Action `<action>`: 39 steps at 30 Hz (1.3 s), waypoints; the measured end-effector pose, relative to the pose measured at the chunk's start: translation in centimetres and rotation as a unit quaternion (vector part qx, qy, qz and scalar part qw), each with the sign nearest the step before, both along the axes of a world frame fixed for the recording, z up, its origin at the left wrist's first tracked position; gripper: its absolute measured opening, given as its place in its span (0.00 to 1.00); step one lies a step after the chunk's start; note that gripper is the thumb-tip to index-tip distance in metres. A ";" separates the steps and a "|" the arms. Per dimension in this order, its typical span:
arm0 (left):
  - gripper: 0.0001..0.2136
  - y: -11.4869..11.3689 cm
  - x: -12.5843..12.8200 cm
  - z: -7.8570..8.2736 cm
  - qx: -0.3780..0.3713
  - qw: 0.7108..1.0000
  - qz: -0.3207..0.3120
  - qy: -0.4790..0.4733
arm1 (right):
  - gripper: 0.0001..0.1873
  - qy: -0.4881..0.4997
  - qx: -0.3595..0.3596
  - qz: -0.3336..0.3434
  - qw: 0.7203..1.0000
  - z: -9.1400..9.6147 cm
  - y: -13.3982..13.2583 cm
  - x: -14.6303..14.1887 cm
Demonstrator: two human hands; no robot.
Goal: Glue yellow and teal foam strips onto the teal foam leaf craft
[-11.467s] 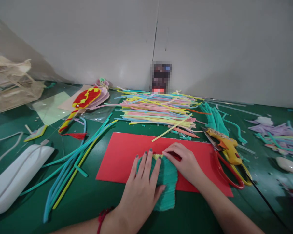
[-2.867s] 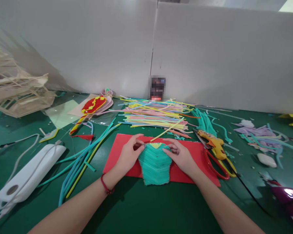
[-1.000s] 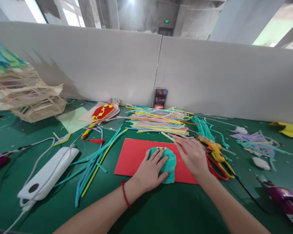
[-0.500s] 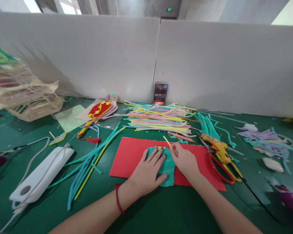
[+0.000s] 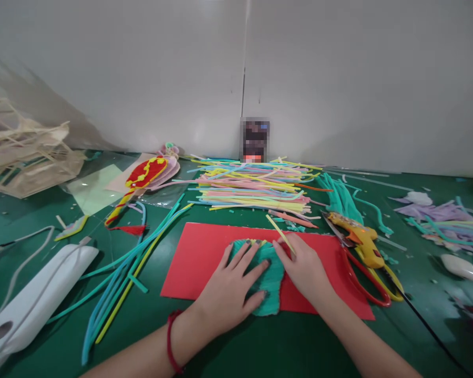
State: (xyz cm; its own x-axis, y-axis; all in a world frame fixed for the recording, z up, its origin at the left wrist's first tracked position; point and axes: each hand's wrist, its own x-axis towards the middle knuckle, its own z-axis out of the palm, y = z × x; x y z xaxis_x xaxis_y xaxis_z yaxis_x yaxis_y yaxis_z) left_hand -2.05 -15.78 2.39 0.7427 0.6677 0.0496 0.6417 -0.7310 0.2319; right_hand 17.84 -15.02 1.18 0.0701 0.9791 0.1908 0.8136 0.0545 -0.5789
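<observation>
A red rectangular board (image 5: 193,257) lies on the table. On it rests a teal ribbed piece (image 5: 274,286), whose top edge shows a little yellow and whose lower end hangs past the board's near edge. My left hand (image 5: 230,294) is spread over this piece, fingers apart and pressing it down. To its right, my right hand (image 5: 307,270) pinches a thin pale-yellow strip (image 5: 276,228) that slants up to the left, near the piece's upper right corner. The strip's lower end is hidden in the fingers.
A hot glue gun (image 5: 360,239) and red-handled scissors (image 5: 362,278) lie to the right. Behind the board spreads a pile of pastel strips (image 5: 252,189). Left are blue and teal strips (image 5: 118,283), a red-and-yellow decorated fan (image 5: 144,176) and a white power strip (image 5: 51,294).
The view has tilted down and come slightly closer. My right hand has brought the yellow strip a little lower, and more of it shows. My left hand stays spread on the teal piece.
</observation>
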 end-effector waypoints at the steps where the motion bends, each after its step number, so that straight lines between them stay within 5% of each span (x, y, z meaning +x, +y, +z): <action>1: 0.25 0.0 0.0 0.0 -0.002 1.000 0.000 -0.002 | 0.13 0.015 -0.020 -0.002 1.000 0.1 0.0 0.1; 8: 0.24 0.1 -0.2 0.0 -0.002 0.998 0.011 -0.057 | 0.15 0.064 -0.063 0.018 0.996 0.6 0.2 0.2; 13: 0.22 0.8 -0.4 -0.4 -0.048 0.962 0.193 -0.188 | 0.15 0.195 -0.064 0.054 0.977 1.2 0.1 -0.4; 16: 0.16 1.5 -0.6 -0.5 -0.112 0.932 0.238 -0.248 | 0.14 0.239 -0.073 0.055 0.967 1.3 0.0 -0.6; 22: 0.07 2.0 -0.6 -0.4 -0.135 0.912 0.244 -0.300 | 0.13 0.212 -0.085 0.073 0.971 1.5 0.0 -0.4; 39: 0.06 2.1 -0.7 -0.2 -0.142 0.925 0.223 -0.274 | 0.14 0.220 -0.065 0.124 0.965 1.5 0.4 -0.2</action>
State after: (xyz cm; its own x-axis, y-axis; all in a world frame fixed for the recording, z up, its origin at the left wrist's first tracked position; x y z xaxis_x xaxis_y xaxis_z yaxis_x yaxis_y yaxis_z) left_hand -2.75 -13.65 2.19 0.3062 0.9454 0.1117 0.5943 -0.2815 0.7534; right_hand 17.62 -14.59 2.64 -0.1242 0.9898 0.0703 0.4579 0.1200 -0.8809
